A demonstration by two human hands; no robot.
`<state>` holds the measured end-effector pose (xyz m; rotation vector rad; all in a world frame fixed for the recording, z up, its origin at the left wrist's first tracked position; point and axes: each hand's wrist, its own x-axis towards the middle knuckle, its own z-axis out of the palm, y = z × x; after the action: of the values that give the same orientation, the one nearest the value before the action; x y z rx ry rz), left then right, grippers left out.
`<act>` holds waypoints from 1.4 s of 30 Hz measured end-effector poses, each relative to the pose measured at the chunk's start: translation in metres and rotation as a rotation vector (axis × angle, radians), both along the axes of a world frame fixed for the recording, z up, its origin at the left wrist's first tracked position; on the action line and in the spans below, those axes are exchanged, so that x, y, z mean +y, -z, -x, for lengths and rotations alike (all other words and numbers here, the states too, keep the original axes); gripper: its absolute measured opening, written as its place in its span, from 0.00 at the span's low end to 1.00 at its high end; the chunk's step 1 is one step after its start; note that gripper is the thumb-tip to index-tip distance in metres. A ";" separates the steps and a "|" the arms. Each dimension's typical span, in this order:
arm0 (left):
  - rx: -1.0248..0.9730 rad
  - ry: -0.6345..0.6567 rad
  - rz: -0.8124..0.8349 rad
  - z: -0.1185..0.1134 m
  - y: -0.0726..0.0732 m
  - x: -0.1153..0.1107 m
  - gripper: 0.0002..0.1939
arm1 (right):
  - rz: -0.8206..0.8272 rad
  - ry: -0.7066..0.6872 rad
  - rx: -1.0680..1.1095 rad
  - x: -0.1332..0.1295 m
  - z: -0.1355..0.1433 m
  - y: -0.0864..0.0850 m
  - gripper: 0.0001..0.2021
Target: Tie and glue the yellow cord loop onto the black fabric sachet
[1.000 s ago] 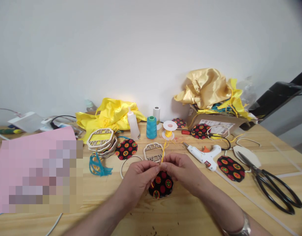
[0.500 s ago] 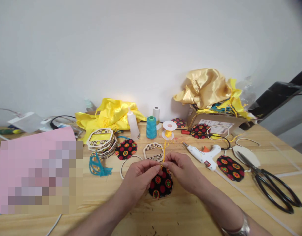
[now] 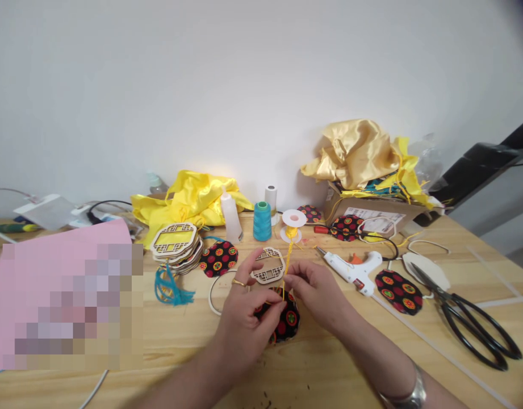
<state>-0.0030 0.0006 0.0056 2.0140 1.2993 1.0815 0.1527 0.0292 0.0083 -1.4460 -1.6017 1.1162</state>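
Observation:
A yellow cord [image 3: 289, 257] runs from a white spool [image 3: 294, 218] down to my two hands. My left hand [image 3: 250, 312] pinches the cord's lower part between thumb and index finger, its other fingers lifted apart. Just above and to the right, my right hand [image 3: 314, 289] pinches the same cord. Under the fingertips lies a black fabric-covered piece with red and orange flower dots [image 3: 290, 321], partly hidden by my left hand. A wooden lattice frame [image 3: 267, 275] lies just beyond my hands, and a pale ring [image 3: 213, 298] is partly behind my left hand.
A white glue gun [image 3: 355, 270] and large black scissors [image 3: 469, 318] lie to the right. Stacked lattice frames [image 3: 176, 241], a blue tassel [image 3: 170, 287] and a blue thread cone [image 3: 262, 221] stand left and behind. A cardboard box [image 3: 372, 211] holds fabric. Pink material [image 3: 74, 238] lies left.
My left hand has moved slightly down and its upper fingers have lifted and spread. More cord now shows between my hands. The lattice frame has shifted slightly.

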 end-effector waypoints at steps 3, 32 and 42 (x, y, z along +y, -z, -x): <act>0.042 0.029 -0.002 -0.002 0.005 -0.003 0.10 | 0.098 -0.014 0.131 -0.002 0.003 0.000 0.08; -0.521 0.036 0.760 0.002 -0.009 0.015 0.08 | 0.151 -0.082 0.202 -0.004 0.003 -0.005 0.07; -0.674 0.127 0.827 0.003 -0.006 0.016 0.06 | 0.359 -0.144 0.438 -0.006 0.003 -0.015 0.11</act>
<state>-0.0064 0.0162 0.0117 0.9806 0.9881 0.8417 0.1495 0.0232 0.0232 -1.1959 -1.2500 1.7376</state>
